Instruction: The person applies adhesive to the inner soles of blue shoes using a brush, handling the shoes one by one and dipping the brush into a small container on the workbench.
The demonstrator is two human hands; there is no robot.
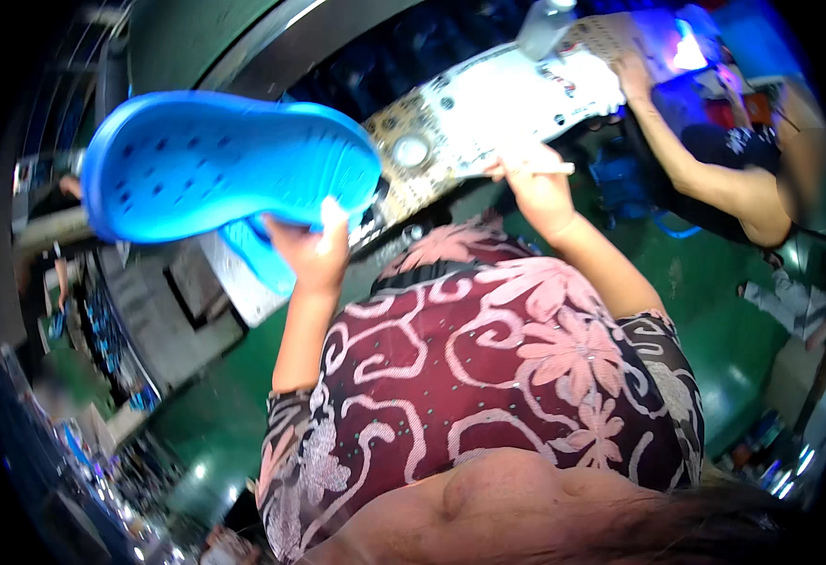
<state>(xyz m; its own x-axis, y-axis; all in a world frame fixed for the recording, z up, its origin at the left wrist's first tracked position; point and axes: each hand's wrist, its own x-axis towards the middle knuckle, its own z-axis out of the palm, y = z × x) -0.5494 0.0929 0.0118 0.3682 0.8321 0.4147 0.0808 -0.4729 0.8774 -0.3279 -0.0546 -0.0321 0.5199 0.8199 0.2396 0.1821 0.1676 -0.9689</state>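
Note:
A large bright blue foam clog (229,155), with holes in it, is held up on the left, close to the camera. My left hand (311,250) is closed on its near edge, the thumb lying on the blue surface and the other fingers hidden beneath. A strap-like blue part hangs below the clog. Over the workbench (399,202), my right hand (540,193) pinches a thin pale stick (554,169), perhaps a brush handle; its far end is lost in glare. A small round dish (411,151) sits on the bench between my hands.
A white printed sheet (488,104) covers part of the bench, and a translucent bottle (545,30) stands at its far edge. To the right, a co-worker's hand (632,77) rests on the bench near a bright violet light (686,49). A grey machine (168,311) stands at left.

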